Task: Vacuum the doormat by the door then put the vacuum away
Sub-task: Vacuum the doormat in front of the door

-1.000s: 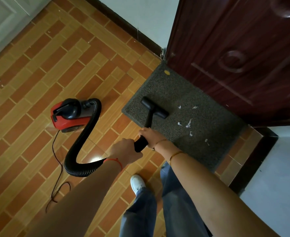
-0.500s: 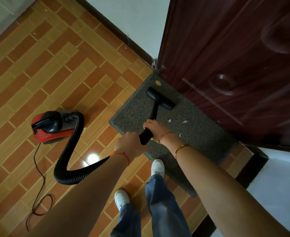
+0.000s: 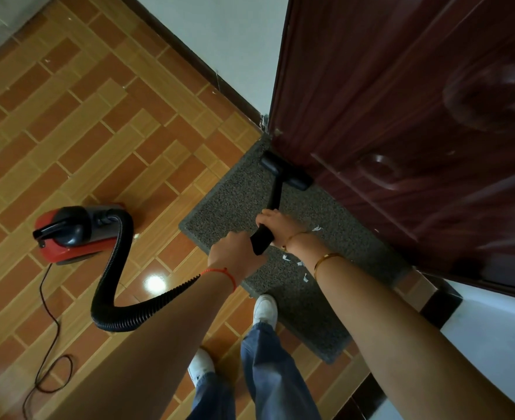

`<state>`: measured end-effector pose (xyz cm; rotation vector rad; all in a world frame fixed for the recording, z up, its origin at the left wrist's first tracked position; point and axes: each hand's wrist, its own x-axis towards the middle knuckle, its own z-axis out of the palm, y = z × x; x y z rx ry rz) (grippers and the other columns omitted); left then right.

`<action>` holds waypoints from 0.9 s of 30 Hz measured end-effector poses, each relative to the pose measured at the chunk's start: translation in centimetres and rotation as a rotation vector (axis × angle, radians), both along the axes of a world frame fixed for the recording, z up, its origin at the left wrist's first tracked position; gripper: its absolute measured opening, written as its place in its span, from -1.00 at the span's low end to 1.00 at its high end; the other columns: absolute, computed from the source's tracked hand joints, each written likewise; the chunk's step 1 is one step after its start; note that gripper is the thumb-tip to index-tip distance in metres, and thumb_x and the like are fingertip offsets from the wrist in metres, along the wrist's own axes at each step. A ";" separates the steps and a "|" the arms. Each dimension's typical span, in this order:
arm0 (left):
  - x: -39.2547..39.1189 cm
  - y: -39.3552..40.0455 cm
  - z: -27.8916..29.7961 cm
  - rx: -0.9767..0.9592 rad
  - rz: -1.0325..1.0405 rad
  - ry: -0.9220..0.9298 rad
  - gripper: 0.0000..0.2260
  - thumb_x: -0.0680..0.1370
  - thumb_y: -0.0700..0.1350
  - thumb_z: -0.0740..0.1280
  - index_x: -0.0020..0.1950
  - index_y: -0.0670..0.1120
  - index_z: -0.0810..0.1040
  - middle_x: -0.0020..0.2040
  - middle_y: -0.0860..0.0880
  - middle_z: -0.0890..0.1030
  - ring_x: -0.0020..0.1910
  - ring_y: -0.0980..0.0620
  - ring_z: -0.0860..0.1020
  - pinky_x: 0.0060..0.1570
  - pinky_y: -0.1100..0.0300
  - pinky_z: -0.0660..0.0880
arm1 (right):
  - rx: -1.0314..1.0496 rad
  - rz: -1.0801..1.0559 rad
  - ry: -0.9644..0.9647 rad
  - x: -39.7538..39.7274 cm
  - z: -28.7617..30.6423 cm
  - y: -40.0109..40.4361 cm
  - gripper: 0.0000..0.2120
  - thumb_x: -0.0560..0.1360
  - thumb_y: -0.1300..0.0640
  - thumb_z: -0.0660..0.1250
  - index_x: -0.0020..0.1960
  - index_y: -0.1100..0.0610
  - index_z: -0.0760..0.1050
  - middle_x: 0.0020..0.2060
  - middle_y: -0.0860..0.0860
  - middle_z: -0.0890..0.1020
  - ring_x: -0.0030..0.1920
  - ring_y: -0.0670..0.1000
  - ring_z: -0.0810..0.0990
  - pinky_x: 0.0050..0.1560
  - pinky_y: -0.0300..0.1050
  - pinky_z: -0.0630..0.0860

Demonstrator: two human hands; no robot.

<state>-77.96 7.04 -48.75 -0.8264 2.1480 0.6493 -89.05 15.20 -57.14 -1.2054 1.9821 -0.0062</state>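
Scraps of white paper lie mid-mat on the speckled grey doormat, beside your right hand; both hands, left hand included, grasp the black vacuum wand, whose nozzle sits at the far door-side corner.

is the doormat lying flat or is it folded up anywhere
Flat: the doormat lies spread on the floor tiles, its visible edges down.

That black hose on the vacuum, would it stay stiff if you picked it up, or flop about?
Probably floppy: the hose is ribbed and lies in a loose S-curve on the floor between the vacuum and the left hand. It likely springs back a little, since its bends are rounded, not kinked. It looks light; it trails the hands without pulling taut.
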 end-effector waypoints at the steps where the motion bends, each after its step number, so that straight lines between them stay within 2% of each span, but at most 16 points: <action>1: 0.4 0.0 0.0 -0.006 0.002 -0.003 -0.83 0.48 0.03 0.30 -0.06 -0.06 0.52 -0.30 0.02 0.53 -0.40 0.08 0.52 -0.51 0.26 0.40 | -0.003 -0.004 -0.008 0.5 0.0 -0.1 -0.82 0.49 0.33 0.25 0.06 0.15 0.41 0.10 0.08 0.47 0.14 0.14 0.47 0.04 0.10 0.49; 6: 3.3 -0.6 0.5 -0.007 0.004 -0.017 -0.85 0.48 0.04 0.30 -0.14 -0.03 0.49 -0.32 0.02 0.53 -0.39 0.06 0.54 -0.48 0.26 0.46 | -0.040 -0.003 -0.009 3.5 0.6 -0.4 -0.85 0.51 0.30 0.24 0.07 0.16 0.41 0.11 0.10 0.48 0.15 0.16 0.46 -0.06 0.03 0.46; 9: 5.7 -0.9 0.9 -0.022 -0.004 -0.029 -0.84 0.48 0.03 0.30 -0.16 -0.05 0.51 -0.34 0.02 0.52 -0.41 0.05 0.54 -0.48 0.25 0.46 | -0.052 0.001 0.004 6.0 1.2 -0.7 -0.84 0.52 0.27 0.25 0.10 0.18 0.42 0.12 0.10 0.49 0.11 0.16 0.49 -0.13 -0.05 0.36; 13: 9.5 -1.0 1.6 -0.045 -0.033 -0.051 -0.84 0.48 0.02 0.31 -0.17 -0.05 0.50 -0.35 0.02 0.49 -0.47 0.08 0.47 -0.56 0.27 0.35 | -0.035 -0.009 -0.027 10.2 1.9 -0.8 -0.83 0.50 0.30 0.27 0.08 0.19 0.42 0.10 0.12 0.50 0.09 0.18 0.51 -0.08 0.04 0.48; 15: 12.0 -1.1 2.0 -0.053 -0.054 -0.067 -0.84 0.47 0.02 0.31 -0.15 -0.06 0.51 -0.35 0.02 0.48 -0.47 0.08 0.45 -0.56 0.27 0.32 | -0.027 -0.003 -0.043 12.7 2.3 -0.8 -0.82 0.49 0.32 0.27 0.09 0.20 0.42 0.10 0.13 0.50 0.09 0.18 0.52 -0.08 0.03 0.47; 20: 18.2 -1.3 3.1 -0.068 -0.115 -0.084 -0.78 0.45 0.09 0.33 -0.08 -0.04 0.54 -0.31 0.03 0.52 -0.43 0.08 0.49 -0.52 0.26 0.35 | -0.031 -0.043 -0.108 19.4 3.8 -0.8 -0.80 0.49 0.35 0.25 0.10 0.23 0.44 0.10 0.15 0.54 0.06 0.18 0.58 -0.03 0.00 0.52; 22: 20.7 -1.5 3.5 -0.081 -0.140 -0.078 -0.77 0.44 0.10 0.34 -0.08 -0.05 0.54 -0.31 0.03 0.53 -0.40 0.06 0.50 -0.50 0.25 0.36 | -0.023 -0.062 -0.117 22.0 4.2 -0.8 -0.83 0.50 0.32 0.25 0.08 0.22 0.44 0.07 0.14 0.54 0.00 0.17 0.61 -0.08 -0.01 0.56; 25: 23.9 -1.6 4.0 -0.083 -0.159 -0.072 -0.77 0.42 0.10 0.34 -0.11 -0.05 0.54 -0.31 0.02 0.54 -0.37 0.03 0.54 -0.46 0.23 0.40 | -0.021 -0.099 -0.116 25.4 4.8 -0.8 -0.83 0.53 0.31 0.22 0.11 0.21 0.44 0.07 0.14 0.54 -0.09 0.13 0.58 -0.18 -0.08 0.49; 27: 25.7 -1.7 4.3 -0.085 -0.174 -0.075 -0.77 0.42 0.10 0.34 -0.11 -0.05 0.54 -0.31 0.02 0.54 -0.35 0.02 0.56 -0.44 0.22 0.43 | -0.013 -0.119 -0.129 27.4 5.0 -0.8 -0.82 0.53 0.30 0.22 0.12 0.20 0.43 0.07 0.14 0.54 -0.11 0.12 0.56 -0.15 -0.02 0.54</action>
